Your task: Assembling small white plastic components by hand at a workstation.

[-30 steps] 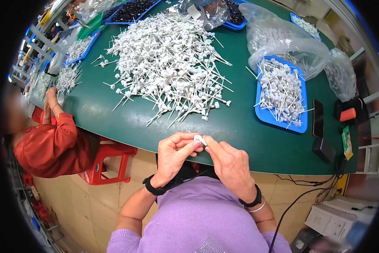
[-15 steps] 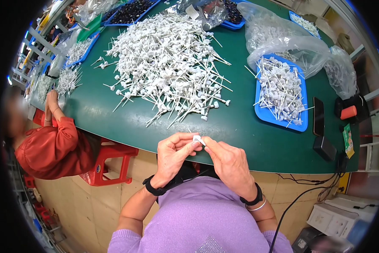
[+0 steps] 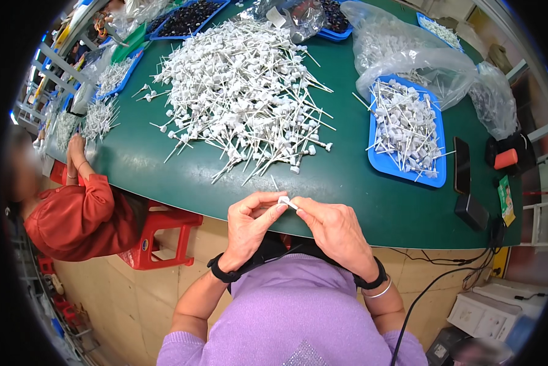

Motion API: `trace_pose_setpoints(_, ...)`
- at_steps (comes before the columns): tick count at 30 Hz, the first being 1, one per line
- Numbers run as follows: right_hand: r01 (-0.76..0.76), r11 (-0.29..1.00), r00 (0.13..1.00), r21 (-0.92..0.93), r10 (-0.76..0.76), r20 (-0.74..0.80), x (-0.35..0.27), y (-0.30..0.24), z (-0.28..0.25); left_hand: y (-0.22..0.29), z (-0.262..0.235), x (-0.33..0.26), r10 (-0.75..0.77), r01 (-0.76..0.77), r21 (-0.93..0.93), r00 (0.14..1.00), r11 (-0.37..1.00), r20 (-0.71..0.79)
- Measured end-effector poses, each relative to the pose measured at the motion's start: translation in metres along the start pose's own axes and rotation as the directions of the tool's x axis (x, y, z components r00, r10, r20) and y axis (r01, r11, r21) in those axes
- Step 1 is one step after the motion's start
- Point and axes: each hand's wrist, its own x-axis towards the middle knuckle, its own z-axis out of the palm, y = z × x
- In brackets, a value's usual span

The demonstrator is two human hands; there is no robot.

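Just past the table's near edge, my left hand (image 3: 247,229) pinches a white plastic cap-like piece (image 3: 284,199) between thumb and fingers. A thin white stem pokes out beyond those fingers toward the pile. My right hand (image 3: 335,229) is closed on the near end of the same piece, its thumb and forefinger pressed against a small white tip. The two hands almost meet around it, and the fingers hide most of its shape. Farther back spreads a large heap of similar white pieces with thin stems (image 3: 243,91). More of them fill a blue tray (image 3: 437,174) on the right.
The green table (image 3: 341,177) also bears clear plastic bags (image 3: 402,49), a phone (image 3: 462,165) and a black box (image 3: 471,212) at right. Trays of dark parts (image 3: 188,18) stand at the back. A co-worker in red (image 3: 72,213) sits left by a red stool (image 3: 164,238).
My right hand has turned slightly, and its fingers have closed in nearer the white piece. My left hand keeps its grip almost unchanged.
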Motion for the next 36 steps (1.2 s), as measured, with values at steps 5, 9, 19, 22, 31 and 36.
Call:
trace_pose_setpoints(5,-0.059,0.994,0.992,0.097,0.047,0.118,0.005,0.006,-0.007,0.004,0.002,-0.003,0.103,-0.092,0.208,0.994,0.974,-0.041)
trace_pose_setpoints(9,-0.245,0.846,0.951,0.473,0.115,0.286,0.007,0.025,0.003,0.010,0.004,-0.003,0.366,-0.326,0.545,0.930,0.772,0.038)
trace_pose_setpoints(19,-0.184,0.949,0.976,0.255,0.145,0.163,0.002,0.011,-0.001,0.002,0.001,-0.002,-0.055,0.056,0.014,0.997,0.998,-0.059)
trace_pose_setpoints(22,-0.037,0.998,0.998,0.051,0.039,-0.045,-0.005,0.002,0.006,0.004,0.004,-0.002,-0.061,0.062,0.001,0.996,0.998,-0.071)
trace_pose_setpoints(31,-0.004,0.962,0.986,-0.274,-0.042,-0.163,-0.010,-0.004,0.020,0.004,0.010,-0.006,0.088,-0.056,0.221,0.987,0.974,-0.136)
trace_pose_setpoints(36,-0.013,0.935,0.988,-0.355,-0.042,-0.146,-0.011,-0.005,0.021,-0.001,0.010,-0.006,0.129,-0.091,0.255,0.982,0.963,-0.135)
